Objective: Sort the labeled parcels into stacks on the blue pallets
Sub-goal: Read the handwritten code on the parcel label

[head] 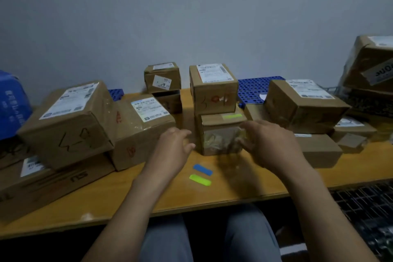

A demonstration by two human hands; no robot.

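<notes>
room: grey wall, wooden tabletop (234, 187) crowded with parcels.
pallet (255, 88): blue, at the back, half hidden by boxes.
risk 1: top box (213, 89) rests on low box (219, 134), slightly off-centre. Pull the low one alone and the top one likely tips.
risk 2: neighbours sit close on both sides, so a lift may snag them.
low box: centre of tabletop. Brown card, green strip on top, glossy creased tape on front.
left hand (174, 147): fingers loose, just beside the box, apart from it.
right hand (268, 142): fingers spread at the box's right edge. Contact unclear, blurred.
</notes>
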